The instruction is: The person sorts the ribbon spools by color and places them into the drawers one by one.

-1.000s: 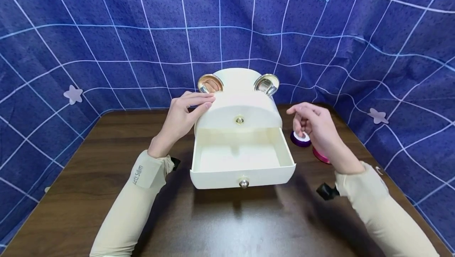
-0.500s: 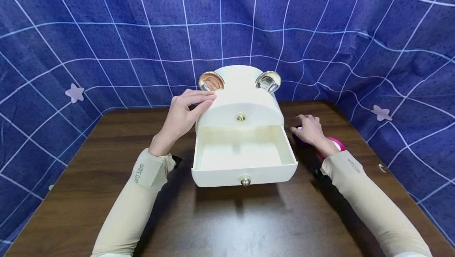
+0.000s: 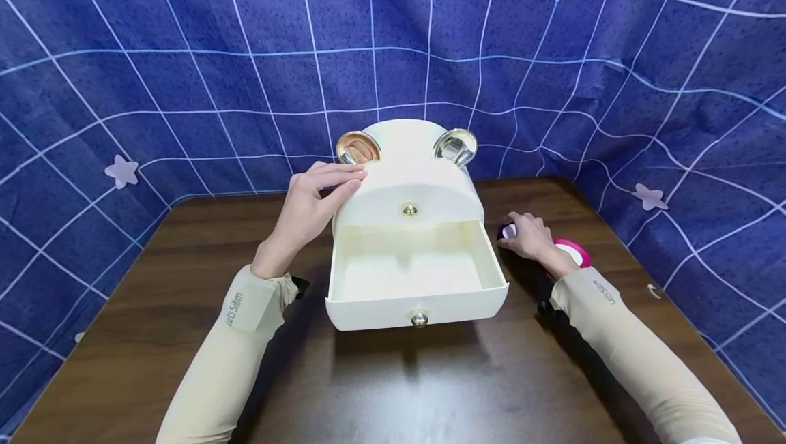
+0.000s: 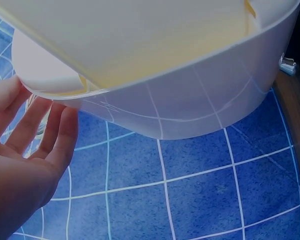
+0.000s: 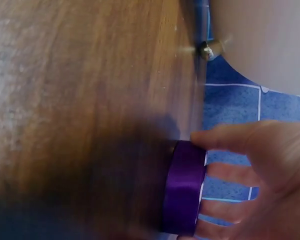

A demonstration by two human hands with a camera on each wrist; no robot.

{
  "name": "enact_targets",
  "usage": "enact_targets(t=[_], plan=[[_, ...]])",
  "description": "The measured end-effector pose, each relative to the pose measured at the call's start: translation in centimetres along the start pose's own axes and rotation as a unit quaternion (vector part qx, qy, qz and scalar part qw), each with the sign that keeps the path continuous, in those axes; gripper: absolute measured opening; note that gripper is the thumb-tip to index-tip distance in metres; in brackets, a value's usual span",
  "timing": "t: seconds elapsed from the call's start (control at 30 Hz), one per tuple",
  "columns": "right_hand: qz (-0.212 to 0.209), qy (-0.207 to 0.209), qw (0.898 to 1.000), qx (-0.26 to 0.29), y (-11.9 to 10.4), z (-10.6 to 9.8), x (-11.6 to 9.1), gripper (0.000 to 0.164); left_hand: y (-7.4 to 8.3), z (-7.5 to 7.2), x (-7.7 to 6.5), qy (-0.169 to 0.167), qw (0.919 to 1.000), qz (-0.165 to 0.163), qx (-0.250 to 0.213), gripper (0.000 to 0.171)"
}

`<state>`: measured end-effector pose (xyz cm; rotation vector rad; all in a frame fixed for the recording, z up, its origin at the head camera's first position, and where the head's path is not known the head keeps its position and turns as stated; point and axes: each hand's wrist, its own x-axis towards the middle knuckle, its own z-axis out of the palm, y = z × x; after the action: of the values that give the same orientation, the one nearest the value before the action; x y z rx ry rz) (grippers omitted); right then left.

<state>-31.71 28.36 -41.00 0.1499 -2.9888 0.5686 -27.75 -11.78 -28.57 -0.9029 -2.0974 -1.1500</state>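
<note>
A white cabinet (image 3: pixel 408 188) with two round metallic ears stands on the table, its lower drawer (image 3: pixel 374 313) pulled out with nothing inside. My left hand (image 3: pixel 305 204) rests on the cabinet's upper left shoulder, fingers fairly straight. In the left wrist view, the fingertips of that hand (image 4: pixel 32 145) lie along the cabinet's edge. To the right of the drawer, my right hand (image 3: pixel 531 236) grips a purple ribbon roll (image 3: pixel 507 231). The right wrist view has the thumb at one end of the purple roll (image 5: pixel 184 187) and the other fingers along its side.
A pink ribbon roll (image 3: pixel 580 250) lies on the table behind my right wrist, partly covered by it. The brown wooden table (image 3: pixel 202 280) ends at a blue grid-patterned curtain (image 3: pixel 264 76) at the back and sides. The drawer juts out toward me, with a round knob (image 3: pixel 419 319).
My right hand has come down from above the purple ribbon roll and now grips it at table level. More of the pink roll shows. The left hand stays on the cabinet.
</note>
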Motion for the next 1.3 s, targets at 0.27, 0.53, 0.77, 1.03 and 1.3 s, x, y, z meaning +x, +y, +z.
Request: enact_targets(t=[0.27,0.53,0.77,1.03,1.3], plan=[[-0.009,0.054,0.998,0.041,-0.8,-0.6,-0.5,0.043,0.1,-0.2,0.0,-0.003,1.0,-0.002,0.004,0.018],[-0.055,0.102,0.989,0.088,-2.7,-2.2,-1.9,0.041,0.2,-0.1,0.0,-0.003,1.0,-0.004,0.0,0.018],[-0.109,0.141,0.979,0.097,-4.7,-4.2,-3.6,0.037,0.2,0.0,0.1,-0.002,1.0,-0.001,-0.009,0.018],[-0.148,0.17,0.966,0.125,-7.8,-7.2,-5.8,0.033,0.2,0.0,0.1,-0.001,1.0,-0.002,-0.009,0.018],[-0.201,0.216,0.945,0.141,-9.9,-9.4,-7.5,0.033,0.2,-0.2,0.1,0.002,0.9999,-0.008,-0.007,0.018]])
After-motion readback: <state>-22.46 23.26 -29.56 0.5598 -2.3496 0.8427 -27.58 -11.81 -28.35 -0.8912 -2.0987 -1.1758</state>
